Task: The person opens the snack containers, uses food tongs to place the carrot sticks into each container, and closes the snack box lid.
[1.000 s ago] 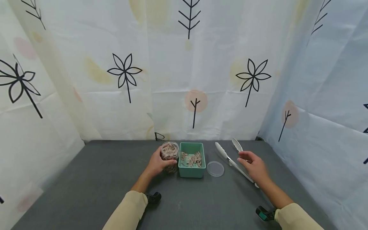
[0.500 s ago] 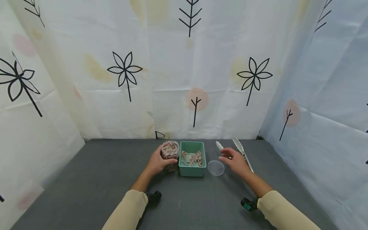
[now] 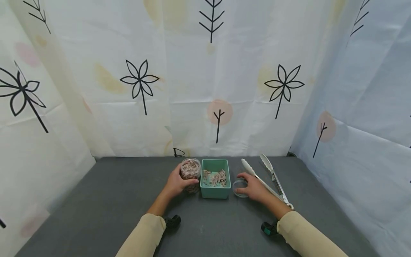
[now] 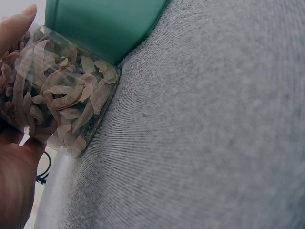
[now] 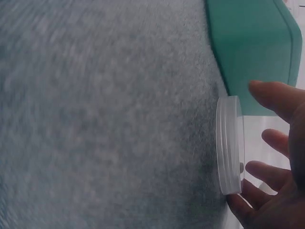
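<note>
My left hand (image 3: pixel 176 181) grips a clear jar (image 4: pixel 66 90) filled with pale, brownish dried strips; it stands upright on the table. Close against the jar's right side is a green rectangular container (image 3: pixel 216 193), with some of the same strips (image 3: pixel 218 178) inside. Right of the container a clear round lid (image 5: pixel 229 145) lies flat on the table. Over the lid hovers my right hand (image 3: pixel 255 188), its thumb and fingers spread about the rim. In the right wrist view the thumb is apart from the lid; whether a lower fingertip touches it I cannot tell.
Metal tongs with white tips (image 3: pixel 270 167) lie spread on the dark grey table (image 3: pixel 112 207), just beyond and right of my right hand. Patterned white curtains (image 3: pixel 192 71) rise behind the table and on both sides.
My right hand has let go of the tongs and moved left to the lid. The tongs now lie on the table. My left hand and the jar stay where they were.
</note>
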The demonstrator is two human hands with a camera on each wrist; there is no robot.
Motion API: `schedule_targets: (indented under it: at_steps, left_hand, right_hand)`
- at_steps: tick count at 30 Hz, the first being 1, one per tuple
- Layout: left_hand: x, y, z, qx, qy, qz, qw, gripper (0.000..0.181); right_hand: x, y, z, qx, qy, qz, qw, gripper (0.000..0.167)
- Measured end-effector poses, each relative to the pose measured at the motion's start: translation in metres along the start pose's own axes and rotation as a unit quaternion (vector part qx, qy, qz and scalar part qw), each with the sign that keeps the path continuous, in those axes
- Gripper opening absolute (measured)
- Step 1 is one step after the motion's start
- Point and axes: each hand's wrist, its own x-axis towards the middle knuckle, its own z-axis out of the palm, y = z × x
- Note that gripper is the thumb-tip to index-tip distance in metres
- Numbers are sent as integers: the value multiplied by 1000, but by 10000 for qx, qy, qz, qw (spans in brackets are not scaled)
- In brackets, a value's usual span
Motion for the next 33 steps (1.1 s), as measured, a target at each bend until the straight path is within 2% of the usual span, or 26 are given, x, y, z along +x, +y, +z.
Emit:
schedule_targets:
  at_steps: [7, 14, 18, 22, 27, 33]
  left_hand:
    - [-1, 2, 0, -47, -10, 36, 10000, 93]
    - [-1, 1, 1, 3, -14, -72, 10000, 95]
    - [-1, 0, 1, -2, -22, 6, 10000, 95]
    - [-1, 0, 0, -3, -27, 26, 10000, 94]
    - [-1, 0, 0, 98, -19, -38, 9999, 96]
    - [-1, 0, 1, 71, 30, -93, 9999, 95]
  right_hand:
    - [5, 3, 1, -920, -539, -369, 9936, 65]
    - [7, -8, -13, -984, -907, -433, 9901, 67]
    - [10, -17, -26, -941, -1035, -570, 9885, 66]
    - [13, -29, -40, -1051, -1130, -536, 9866, 63]
    - [16, -46, -59, -1191, -1073, -582, 9853, 61]
    - [20, -64, -77, -1062, -402, -962, 9889, 52]
